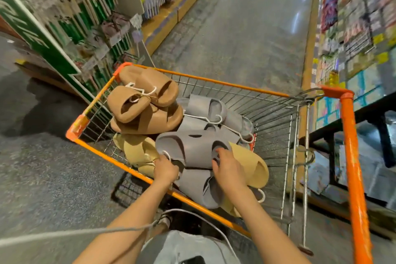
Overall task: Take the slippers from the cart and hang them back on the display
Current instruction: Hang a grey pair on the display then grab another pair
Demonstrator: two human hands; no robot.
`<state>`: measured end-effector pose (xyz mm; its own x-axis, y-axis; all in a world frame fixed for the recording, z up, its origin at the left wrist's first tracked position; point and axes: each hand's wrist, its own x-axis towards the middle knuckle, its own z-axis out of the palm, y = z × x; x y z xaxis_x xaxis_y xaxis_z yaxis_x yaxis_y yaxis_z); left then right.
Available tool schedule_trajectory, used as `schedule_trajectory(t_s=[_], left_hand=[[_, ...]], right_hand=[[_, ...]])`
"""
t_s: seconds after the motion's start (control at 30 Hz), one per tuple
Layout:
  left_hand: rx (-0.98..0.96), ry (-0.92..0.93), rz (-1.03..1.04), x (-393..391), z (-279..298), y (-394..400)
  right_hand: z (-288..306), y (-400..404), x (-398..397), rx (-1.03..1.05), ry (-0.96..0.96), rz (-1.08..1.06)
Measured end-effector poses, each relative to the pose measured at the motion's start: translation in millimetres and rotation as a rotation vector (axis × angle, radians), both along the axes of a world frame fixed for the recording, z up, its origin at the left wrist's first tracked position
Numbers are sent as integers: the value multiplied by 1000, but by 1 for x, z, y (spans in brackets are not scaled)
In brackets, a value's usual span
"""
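Grey foam slipper pair (192,148) lies crosswise under both hands; left hand (166,169) pinches its white hanger hook (166,154), right hand (228,169) fingers rest spread on strap.

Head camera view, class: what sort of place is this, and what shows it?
Most likely a shop aisle: an orange wire cart holding slippers on hangers, and racks of hanging goods on both sides of the floor.

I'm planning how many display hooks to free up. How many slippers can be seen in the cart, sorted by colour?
Brown slippers: 3
Grey slippers: 4, though the overlap makes this uncertain
Pale yellow slippers: 2
Total: 9 visible in the cart; more may lie hidden underneath.
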<state>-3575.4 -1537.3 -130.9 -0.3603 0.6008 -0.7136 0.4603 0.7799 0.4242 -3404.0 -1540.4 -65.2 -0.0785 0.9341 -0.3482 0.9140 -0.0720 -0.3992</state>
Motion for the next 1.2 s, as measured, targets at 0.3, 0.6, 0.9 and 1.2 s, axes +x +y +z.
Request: schedule_trajectory(t_s=[0.3,0.6,0.9,1.2], left_hand=[[27,-76,-139,5,-16,10],[174,-24,-159,3,-17,6],[409,65,-433,3,1,-3],[254,-26,-247,-11,3,-9]], right_hand=[[-5,6,7,-46,-19,-117],[-10,8,11,-15,24,-143],[-14,8,-4,-20,39,-118],[-15,8,-7,-95,87,-66]])
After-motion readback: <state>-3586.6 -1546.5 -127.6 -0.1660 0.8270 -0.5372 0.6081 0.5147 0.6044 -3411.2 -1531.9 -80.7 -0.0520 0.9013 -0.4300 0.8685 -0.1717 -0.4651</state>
